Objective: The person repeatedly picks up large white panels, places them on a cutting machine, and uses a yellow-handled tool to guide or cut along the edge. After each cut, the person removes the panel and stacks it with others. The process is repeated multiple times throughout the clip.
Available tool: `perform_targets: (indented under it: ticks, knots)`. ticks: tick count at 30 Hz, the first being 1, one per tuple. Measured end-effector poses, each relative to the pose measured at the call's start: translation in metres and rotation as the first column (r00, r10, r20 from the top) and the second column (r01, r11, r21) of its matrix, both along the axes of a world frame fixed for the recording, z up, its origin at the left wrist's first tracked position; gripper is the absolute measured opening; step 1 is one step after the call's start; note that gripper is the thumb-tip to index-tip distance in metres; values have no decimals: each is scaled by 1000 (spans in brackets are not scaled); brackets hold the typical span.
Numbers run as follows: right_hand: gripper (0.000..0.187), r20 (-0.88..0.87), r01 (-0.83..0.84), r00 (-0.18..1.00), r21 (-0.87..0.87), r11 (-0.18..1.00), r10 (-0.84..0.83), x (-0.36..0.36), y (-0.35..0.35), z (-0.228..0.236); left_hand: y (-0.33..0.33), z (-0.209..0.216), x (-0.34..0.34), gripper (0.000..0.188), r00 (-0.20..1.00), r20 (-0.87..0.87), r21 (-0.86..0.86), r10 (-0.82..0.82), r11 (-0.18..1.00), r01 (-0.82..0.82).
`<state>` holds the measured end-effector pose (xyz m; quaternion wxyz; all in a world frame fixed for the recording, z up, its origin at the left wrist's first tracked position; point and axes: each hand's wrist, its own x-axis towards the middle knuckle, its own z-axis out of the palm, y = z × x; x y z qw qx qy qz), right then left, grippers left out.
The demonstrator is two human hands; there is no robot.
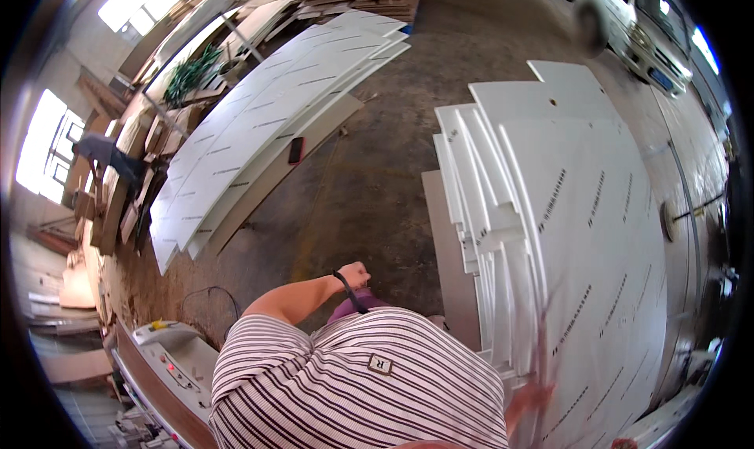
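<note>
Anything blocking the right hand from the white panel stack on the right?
Nothing visible. The right hand, motion-blurred, appears over the near left side of the white panel stack; I can't tell whether it's touching.

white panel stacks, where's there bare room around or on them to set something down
Bare floor lies between the left stack and right stack; both white tops look bare too. Tighter spots: the left stack's right edge, with the phone; the right stack's near left edge, by the blurred right hand. Timber crowds the left side.
</note>
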<state>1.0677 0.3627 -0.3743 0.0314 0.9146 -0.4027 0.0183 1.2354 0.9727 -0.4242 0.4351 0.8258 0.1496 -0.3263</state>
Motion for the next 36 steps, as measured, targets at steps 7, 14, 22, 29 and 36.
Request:
perform_targets:
  ticks: [7, 14, 22, 29, 36]
  knots:
    - [43, 478, -629, 778, 604, 490, 409, 199, 243, -17, 161, -94, -119, 26, 984, 97, 48, 152, 987, -157]
    - [28, 331, -675, 519, 725, 140, 788, 267, 502, -52, 278, -79, -190, 33, 752, -89, -81, 653, 748, -659]
    - [35, 39, -502, 178, 863, 57, 983, 348, 683, -72, 386, -60, -246, 19, 227, -153, -55, 962, 221, -974]
    - [36, -45, -567, -128, 823, -35, 991, 440, 841, -108, 412, -37, -233, 26, 104, -51, -39, 993, 102, -994]
    - [33, 100, -508, -269, 830, -229, 958, 454, 1052, -91, 457, -25, -219, 27, -97, -131, -26, 987, -101, -995]
